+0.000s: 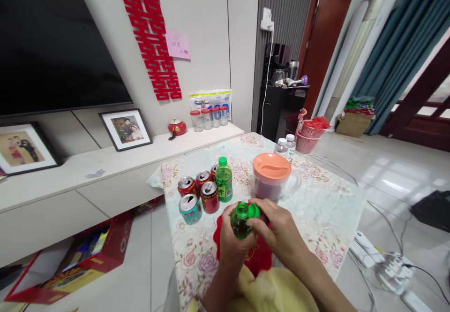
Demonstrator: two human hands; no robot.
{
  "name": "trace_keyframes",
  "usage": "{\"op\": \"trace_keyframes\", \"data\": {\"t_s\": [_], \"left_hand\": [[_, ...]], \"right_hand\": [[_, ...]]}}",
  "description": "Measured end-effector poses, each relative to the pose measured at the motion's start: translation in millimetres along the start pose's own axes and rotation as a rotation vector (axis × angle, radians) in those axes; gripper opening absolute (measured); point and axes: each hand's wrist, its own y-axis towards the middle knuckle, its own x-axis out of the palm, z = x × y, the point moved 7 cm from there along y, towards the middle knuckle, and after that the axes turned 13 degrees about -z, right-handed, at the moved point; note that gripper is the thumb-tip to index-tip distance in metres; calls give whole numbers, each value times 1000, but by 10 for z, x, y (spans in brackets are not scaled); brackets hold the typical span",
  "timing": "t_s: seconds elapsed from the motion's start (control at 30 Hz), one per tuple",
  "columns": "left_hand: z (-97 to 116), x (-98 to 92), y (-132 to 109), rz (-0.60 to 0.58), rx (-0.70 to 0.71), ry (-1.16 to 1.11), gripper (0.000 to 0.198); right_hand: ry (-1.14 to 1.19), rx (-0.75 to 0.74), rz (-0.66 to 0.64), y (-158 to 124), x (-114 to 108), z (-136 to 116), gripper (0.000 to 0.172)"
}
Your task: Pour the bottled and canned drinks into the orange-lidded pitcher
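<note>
Floral cloth (326,209) covers the low table before you. Your left hand (228,248) wraps the small green bottle (241,220) above it, and your right hand (281,232) pinches its cap (253,211), which looks already loose. If you tilt the bottle, drink could spill on the cans (197,192) nearby.

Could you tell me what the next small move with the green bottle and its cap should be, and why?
Probably lift the green cap clear and set it on the floral tablecloth. The left hand grips the green bottle upright, the right hand pinches the cap beside the bottle's open mouth, so it seems already unscrewed. The lidded pitcher stands just behind.
</note>
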Motion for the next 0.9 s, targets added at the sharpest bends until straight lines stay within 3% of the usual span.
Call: {"op": "trace_keyframes", "data": {"t_s": [0.2,0.4,0.6,0.8,0.9], "left_hand": [[19,-12,23,-29,8,-28,65],[60,-7,11,48,47,-33,62],[214,-16,54,10,104,-8,60],[-22,5,21,24,75,-25,63],[-111,8,10,40,13,-32,76]], "right_hand": [[-29,-50,26,43,71,-92,17],[-35,-150,-42,46,61,-140,24],[-149,-176,-243,173,36,-311,32],[-387,-108,-474,388,32,-501,28],[-493,-64,-558,460,34,-533,19]]}}
